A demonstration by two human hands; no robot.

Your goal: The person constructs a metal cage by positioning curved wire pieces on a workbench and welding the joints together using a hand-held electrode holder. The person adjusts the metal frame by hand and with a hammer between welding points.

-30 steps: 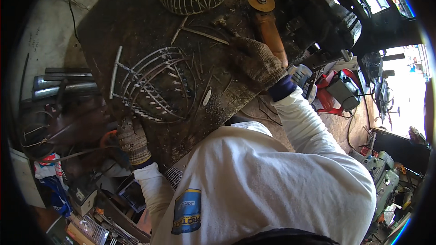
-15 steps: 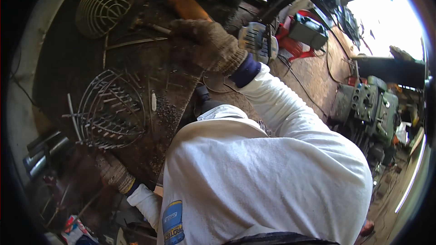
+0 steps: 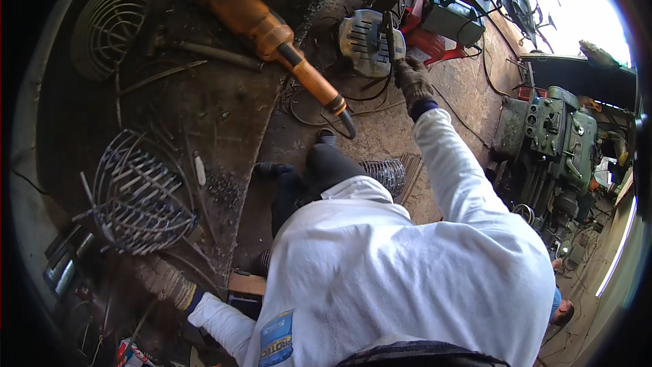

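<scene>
My right hand (image 3: pixel 410 80), in a dark work glove, reaches out to a grey slotted welding shield (image 3: pixel 367 39) on the ground, its fingers closed on the shield's black handle. An orange angle grinder (image 3: pixel 266 26) lies loose on the dark workbench (image 3: pixel 224 105), its disc at the far end and its cable end hanging over the edge. My left hand (image 3: pixel 161 276), also gloved, rests at the bench's near edge just below a domed wire guard (image 3: pixel 139 197). Its fingers are too dark to read.
A second wire guard (image 3: pixel 112 17) lies at the bench's far left, with loose metal rods beside it. A small wire cage (image 3: pixel 387 173) sits on the dirt floor. A red and grey welder (image 3: pixel 451 20) and a green machine (image 3: pixel 553 139) stand to the right. Another person (image 3: pixel 564 309) crouches at lower right.
My right hand has let go of the orange grinder, which now lies on the bench, and has moved right to the grey shield. My head has turned right.
</scene>
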